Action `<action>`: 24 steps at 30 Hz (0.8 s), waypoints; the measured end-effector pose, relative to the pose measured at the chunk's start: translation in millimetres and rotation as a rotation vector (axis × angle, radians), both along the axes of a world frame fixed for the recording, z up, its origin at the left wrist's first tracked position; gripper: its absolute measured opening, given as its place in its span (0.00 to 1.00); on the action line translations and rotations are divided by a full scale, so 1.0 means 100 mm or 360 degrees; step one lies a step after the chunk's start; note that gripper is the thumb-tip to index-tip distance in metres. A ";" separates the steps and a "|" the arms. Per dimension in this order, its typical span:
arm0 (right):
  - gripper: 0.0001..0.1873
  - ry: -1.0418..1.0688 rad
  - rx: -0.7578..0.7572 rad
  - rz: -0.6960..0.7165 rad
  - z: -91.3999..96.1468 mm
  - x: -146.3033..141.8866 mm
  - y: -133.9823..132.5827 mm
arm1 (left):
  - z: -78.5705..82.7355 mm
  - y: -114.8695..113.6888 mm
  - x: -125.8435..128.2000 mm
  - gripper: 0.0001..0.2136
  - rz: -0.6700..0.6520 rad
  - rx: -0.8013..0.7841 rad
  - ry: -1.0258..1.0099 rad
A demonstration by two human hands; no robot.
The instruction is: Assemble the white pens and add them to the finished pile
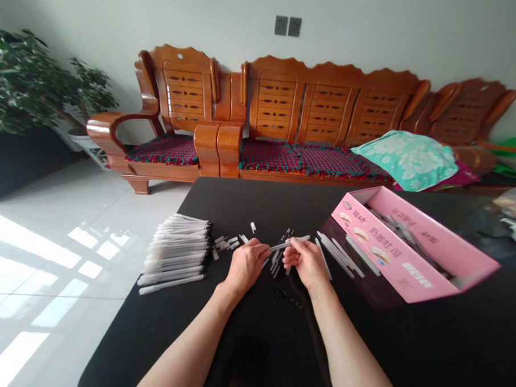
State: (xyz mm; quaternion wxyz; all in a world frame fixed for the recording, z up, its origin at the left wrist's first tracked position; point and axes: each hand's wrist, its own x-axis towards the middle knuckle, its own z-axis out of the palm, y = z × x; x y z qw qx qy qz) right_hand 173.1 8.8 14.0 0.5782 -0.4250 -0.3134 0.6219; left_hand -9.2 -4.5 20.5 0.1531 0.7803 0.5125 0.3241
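Observation:
Over the middle of the black table, my left hand [247, 264] and my right hand [305, 262] both grip a slim whitish pen [280, 246]. It lies nearly level between them, its right end rising a little past my right fingers. Beneath and between the hands are several dark thin pen refills [275, 265]. Small white caps [225, 243] are scattered left of my left hand. Farther left is a stack of white pens [176, 250] with dark tips. Several white pen barrels [339, 255] lie right of my right hand. Small black pieces [288, 297] sit nearer me.
A pink open box [409, 251] with dark and grey contents stands on the right of the black table [251, 353]. Plastic bags [513, 219] lie at the far right. Behind the table is a wooden sofa [304, 104]; a potted plant [53, 87] stands left.

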 end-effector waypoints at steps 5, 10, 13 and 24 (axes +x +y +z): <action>0.22 -0.0032 0.0196 -0.0388 0.02 0.11 0.04 | 0.17 -0.09 -0.55 0.11 0.0152 0.0046 0.0055; 0.20 -0.0114 0.0207 -0.0563 -0.03 0.18 0.07 | 0.24 -0.46 -1.36 0.12 0.0395 0.0187 0.0163; 0.20 -0.0143 0.0191 -0.0546 -0.04 0.16 0.07 | 0.19 -0.75 -1.78 0.14 0.0454 0.0213 0.0246; 0.15 -0.0373 0.0144 -0.1044 -0.07 0.39 0.13 | -0.15 -1.14 -2.39 0.15 0.0411 0.0221 0.0462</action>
